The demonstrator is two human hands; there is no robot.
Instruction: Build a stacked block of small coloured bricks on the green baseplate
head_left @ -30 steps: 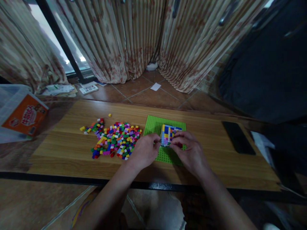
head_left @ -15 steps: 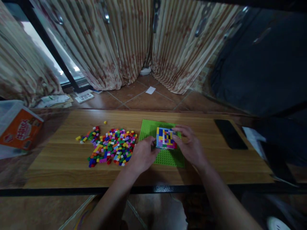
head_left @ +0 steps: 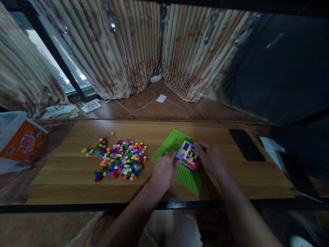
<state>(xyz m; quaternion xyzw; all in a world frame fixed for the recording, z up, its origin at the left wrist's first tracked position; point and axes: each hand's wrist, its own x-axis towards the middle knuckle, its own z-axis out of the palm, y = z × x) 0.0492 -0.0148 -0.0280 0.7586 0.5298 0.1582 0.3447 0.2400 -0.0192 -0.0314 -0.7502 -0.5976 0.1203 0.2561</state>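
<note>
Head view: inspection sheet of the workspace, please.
Surface: wooden table, black front edge.
Job's things: brick block on green baseplate, plate lying askew to the table edge.
Clutter: loose brick pile; phone at right; orange box at left.
Grippers: left hand and right hand both grip the block's sides.
Cables: nothing seen.
Surroundings: curtains, tiled floor with papers, dark fabric at right.

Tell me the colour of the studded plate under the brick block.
Bright green baseplate, seen best in the head view, under the multicoloured block.
</note>
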